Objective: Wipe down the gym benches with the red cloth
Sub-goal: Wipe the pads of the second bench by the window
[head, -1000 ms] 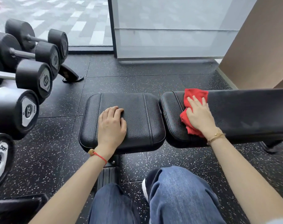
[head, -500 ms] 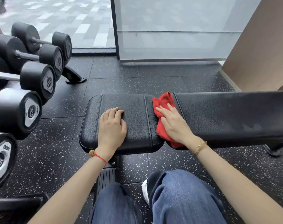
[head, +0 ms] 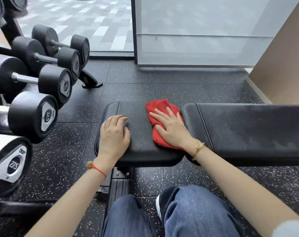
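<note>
A black padded gym bench runs across the middle: a short seat pad (head: 141,144) on the left and a long back pad (head: 247,130) on the right, with a narrow gap between them. The red cloth (head: 159,108) lies on the right part of the seat pad. My right hand (head: 171,129) presses flat on the cloth, fingers spread and pointing to the upper left. My left hand (head: 113,135) rests palm down on the left part of the seat pad, fingers loosely curled, holding nothing.
A rack of black dumbbells (head: 32,115) stands close on the left. The bench's base foot (head: 119,185) sits below the seat pad. My knees in blue jeans (head: 193,212) are at the bottom. A glass wall (head: 196,31) and a brown wall (head: 285,57) lie beyond.
My right hand has slid the red cloth leftward, from the back pad across the gap onto the seat pad. My left hand has stayed on the seat pad.
</note>
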Demonstrator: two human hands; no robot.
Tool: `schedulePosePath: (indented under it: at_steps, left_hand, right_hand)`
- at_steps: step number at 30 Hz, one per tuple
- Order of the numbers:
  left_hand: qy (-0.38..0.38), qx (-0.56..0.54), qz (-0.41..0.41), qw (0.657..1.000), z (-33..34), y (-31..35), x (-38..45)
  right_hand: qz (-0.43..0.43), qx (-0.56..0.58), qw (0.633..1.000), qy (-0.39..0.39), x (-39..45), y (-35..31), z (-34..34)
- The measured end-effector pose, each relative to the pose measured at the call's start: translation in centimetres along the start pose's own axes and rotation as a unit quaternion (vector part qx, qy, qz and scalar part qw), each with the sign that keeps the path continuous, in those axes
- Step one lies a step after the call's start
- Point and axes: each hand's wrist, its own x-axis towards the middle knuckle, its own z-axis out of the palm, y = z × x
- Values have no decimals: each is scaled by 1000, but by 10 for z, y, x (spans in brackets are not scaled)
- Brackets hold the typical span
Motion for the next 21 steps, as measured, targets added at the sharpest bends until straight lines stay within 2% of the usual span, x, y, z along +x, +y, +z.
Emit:
schedulePosePath:
  at_steps: [2,4,7,10,12,18,21]
  left_hand:
    - [-10,10,-6,1000,-3,-10,-1]
    - [-18,4,-9,1000,-4,-15,-2]
    - [-19,-7,-17,1000,-3,-16,-4]
    - [-9,-10,-20,1000,-1,-16,-5]
    - [-5,-12,-20,1000,0,-18,-6]
    - [-6,-14,-22,1000,0,-17,-7]
    - [-7,-17,-25,1000,0,-17,-8]
  right_hand:
    - [54,-9,998,-9,28,-3,-4]
    - [61,-18,998,-15,47,-16,-2]
    - [4,-50,999,-4,38,-33,3]
    - [-93,-51,994,22,3,-34,6]
    - [-108,-25,994,19,-8,-24,2]
    - [23,-26,999,-18,43,-18,-3]
    - [23,-45,999,-3,52,-37,4]
